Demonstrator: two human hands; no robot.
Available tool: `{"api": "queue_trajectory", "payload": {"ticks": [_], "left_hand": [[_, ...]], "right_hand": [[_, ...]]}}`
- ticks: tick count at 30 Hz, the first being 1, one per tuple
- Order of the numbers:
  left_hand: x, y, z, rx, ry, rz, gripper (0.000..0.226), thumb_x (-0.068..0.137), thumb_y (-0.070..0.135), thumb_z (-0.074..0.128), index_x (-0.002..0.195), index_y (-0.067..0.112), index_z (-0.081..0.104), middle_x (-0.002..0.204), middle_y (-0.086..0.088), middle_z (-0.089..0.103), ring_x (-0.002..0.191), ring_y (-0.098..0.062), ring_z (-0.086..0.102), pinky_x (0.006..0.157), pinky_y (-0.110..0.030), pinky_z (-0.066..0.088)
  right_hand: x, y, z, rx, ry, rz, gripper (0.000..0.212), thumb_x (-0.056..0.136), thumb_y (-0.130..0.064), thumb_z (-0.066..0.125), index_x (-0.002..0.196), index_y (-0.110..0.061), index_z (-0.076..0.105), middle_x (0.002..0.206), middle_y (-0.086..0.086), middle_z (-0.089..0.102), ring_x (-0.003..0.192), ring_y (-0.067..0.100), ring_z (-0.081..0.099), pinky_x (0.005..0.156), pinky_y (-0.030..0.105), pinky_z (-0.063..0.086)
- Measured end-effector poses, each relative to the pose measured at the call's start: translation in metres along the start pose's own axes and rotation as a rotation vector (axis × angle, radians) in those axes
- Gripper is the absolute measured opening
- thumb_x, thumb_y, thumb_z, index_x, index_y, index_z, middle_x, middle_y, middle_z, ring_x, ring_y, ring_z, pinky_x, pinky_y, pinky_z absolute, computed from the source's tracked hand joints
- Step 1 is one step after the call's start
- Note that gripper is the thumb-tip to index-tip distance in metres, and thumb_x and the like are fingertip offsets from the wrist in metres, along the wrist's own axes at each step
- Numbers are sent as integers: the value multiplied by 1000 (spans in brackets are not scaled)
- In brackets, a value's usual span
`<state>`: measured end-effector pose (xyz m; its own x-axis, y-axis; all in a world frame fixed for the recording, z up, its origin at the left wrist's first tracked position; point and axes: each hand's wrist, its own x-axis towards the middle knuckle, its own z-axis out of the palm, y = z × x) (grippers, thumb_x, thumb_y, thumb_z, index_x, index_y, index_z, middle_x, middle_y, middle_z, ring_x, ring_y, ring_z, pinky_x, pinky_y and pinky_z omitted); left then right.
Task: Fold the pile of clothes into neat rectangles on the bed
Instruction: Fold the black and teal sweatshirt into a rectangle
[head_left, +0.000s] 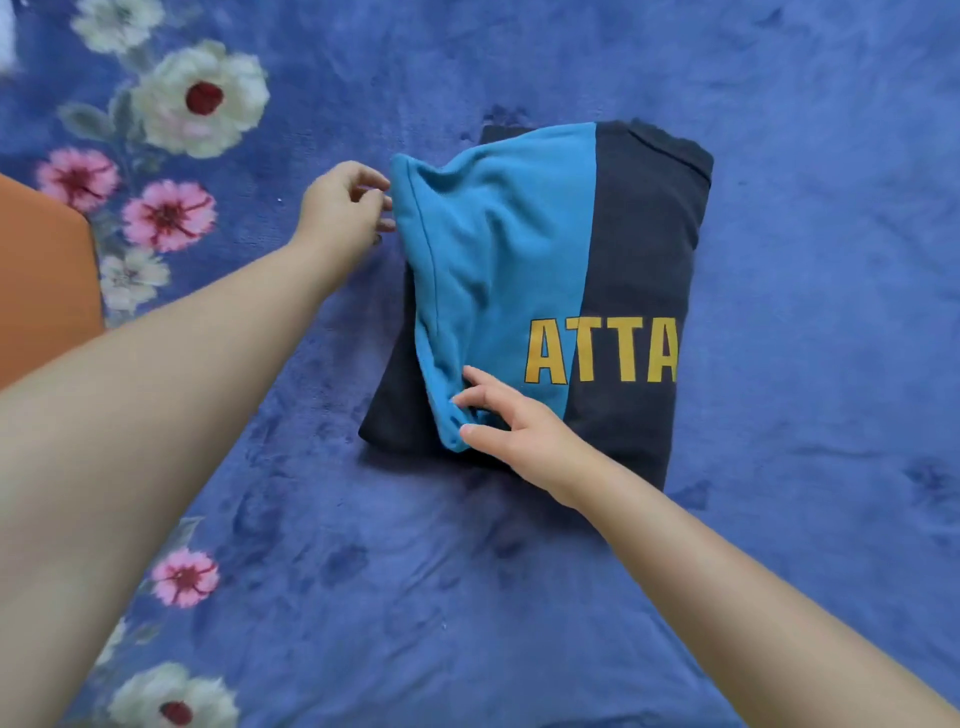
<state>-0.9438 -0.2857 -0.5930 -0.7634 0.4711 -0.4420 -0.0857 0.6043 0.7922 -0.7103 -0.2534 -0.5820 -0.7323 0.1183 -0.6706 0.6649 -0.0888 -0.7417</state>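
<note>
Bed (779, 571): blue floral blanket, open at right and bottom. Your left hand (340, 208) and right hand (511, 423) each pinch the folded shirt (639, 249), grip narrow.

Both arms bare, reaching forward and down from the near edge. Left arm comes in from the lower left, long and nearly straight, wrist bent a little inward. Left hand (345, 208) has fingers (375, 182) curled, tips pinching the far left corner of the shirt (498, 249). Right arm enters from the lower right, angled up and left. Right hand (514, 421) is palm down, fingers spread, thumb and forefinger pinching the near blue corner of the shirt.
</note>
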Motion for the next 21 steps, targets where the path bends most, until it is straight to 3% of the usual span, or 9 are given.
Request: {"api": "queue_trajectory", "payload": {"ticks": [3, 5, 9, 12, 14, 15, 17, 19, 21], "left_hand": [[-19, -13, 11, -141, -48, -145, 15, 96, 34, 46, 94, 20, 53, 99, -3, 61, 70, -8, 59, 73, -30, 50], [-39, -19, 22, -42, -140, -147, 35, 90, 38, 56, 114, 13, 55, 114, -3, 60, 89, -11, 57, 76, -22, 49], [-65, -32, 40, 278, -115, -23, 51, 86, 32, 64, 128, 9, 47, 128, -4, 55, 118, -19, 50, 86, -22, 36], [-65, -39, 47, 316, -69, 6, 46, 92, 30, 53, 131, 7, 44, 133, -11, 52, 123, -28, 46, 92, -29, 35], [-67, -41, 51, 358, -42, 19, 42, 96, 29, 47, 129, 4, 44, 131, -16, 52, 120, -32, 46, 90, -32, 34], [-68, -42, 54, 398, -19, 34, 39, 97, 29, 44, 125, 2, 46, 127, -18, 53, 117, -35, 47, 88, -34, 34], [-75, -41, 55, 497, 63, 102, 34, 98, 27, 41, 112, -3, 51, 123, -22, 53, 113, -38, 47, 86, -38, 33], [-79, -44, 54, 540, 155, 183, 36, 97, 27, 42, 101, -6, 57, 125, -23, 48, 114, -37, 45, 89, -39, 32], [-81, -43, 50, 534, 223, 301, 43, 93, 29, 40, 89, -8, 60, 118, -26, 50, 108, -40, 47, 88, -41, 35]], "right_hand": [[-5, 0, 3, -87, -102, -16, 44, 93, -3, 42, 133, -22, 45, 150, -22, 13, 131, -7, 25, 100, 13, 31], [-11, 5, 2, -125, -69, -73, 42, 92, 3, 40, 128, -16, 52, 141, -21, 29, 128, -7, 30, 102, 9, 29], [-34, 11, -19, -220, 436, -292, 30, 82, 5, 43, 98, 1, 68, 100, 0, 63, 99, 10, 58, 93, 26, 46], [-38, 27, -50, -671, 810, -419, 35, 83, -17, 47, 114, -6, 55, 119, 18, 59, 117, 22, 42, 104, 32, 31], [-32, 39, -61, -822, 863, -228, 56, 82, -40, 48, 132, -13, 43, 142, 20, 38, 133, 32, 24, 108, 49, 22], [-29, 42, -60, -770, 868, -92, 67, 82, -47, 49, 139, -15, 37, 149, 19, 25, 138, 35, 17, 109, 53, 18], [-26, 43, -51, -426, 871, 103, 76, 85, -49, 52, 147, -19, 20, 155, 13, 5, 142, 28, 7, 113, 43, 14], [-23, 44, -41, -103, 930, 189, 80, 89, -42, 55, 149, -17, 8, 156, 7, 6, 143, 18, 9, 113, 33, 16], [-20, 47, -31, -57, 996, 240, 80, 90, -41, 53, 148, -15, 6, 154, 6, 14, 141, 19, 14, 111, 35, 18]]}}
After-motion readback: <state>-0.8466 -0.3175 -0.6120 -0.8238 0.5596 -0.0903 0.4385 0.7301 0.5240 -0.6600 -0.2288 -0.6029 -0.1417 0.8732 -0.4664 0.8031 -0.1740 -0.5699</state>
